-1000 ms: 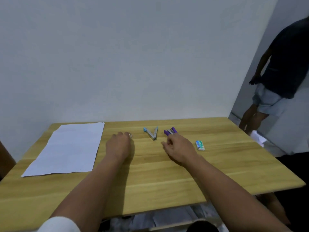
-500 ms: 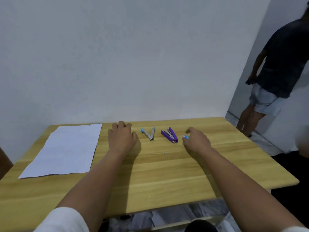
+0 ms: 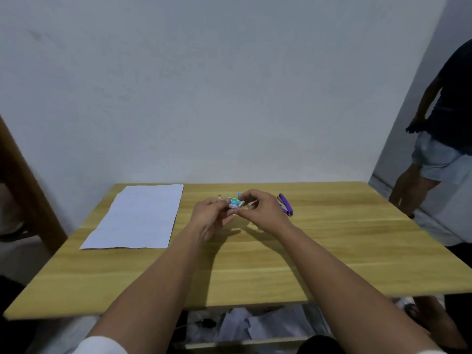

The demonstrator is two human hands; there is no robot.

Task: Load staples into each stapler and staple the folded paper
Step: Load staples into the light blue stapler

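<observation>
A plain pale wall stands behind a light wooden counter, seen from above by the person working at it. Both forearms reach toward the middle of the far edge. There the left hand and the right hand meet around a small staple box, held just above the counter. The fingers of both hands are drawn in narrow and pinch it from either side, probably so the box can be opened and a strip of staples taken out.

The box is white with green and blue print; its writing is too small and blurred to read.

A purple stapler lies near the far edge, just right of the right hand, within easy reach for loading. Something small and light blue peeps above the box behind the hands; it may be part of another stapler, but the hands hide most of it.

A sheet of white paper lies flat toward the far left corner, well apart from the hands, and looks untouched, not yet stapled.

Another person stands beyond the counter's right edge.
</observation>
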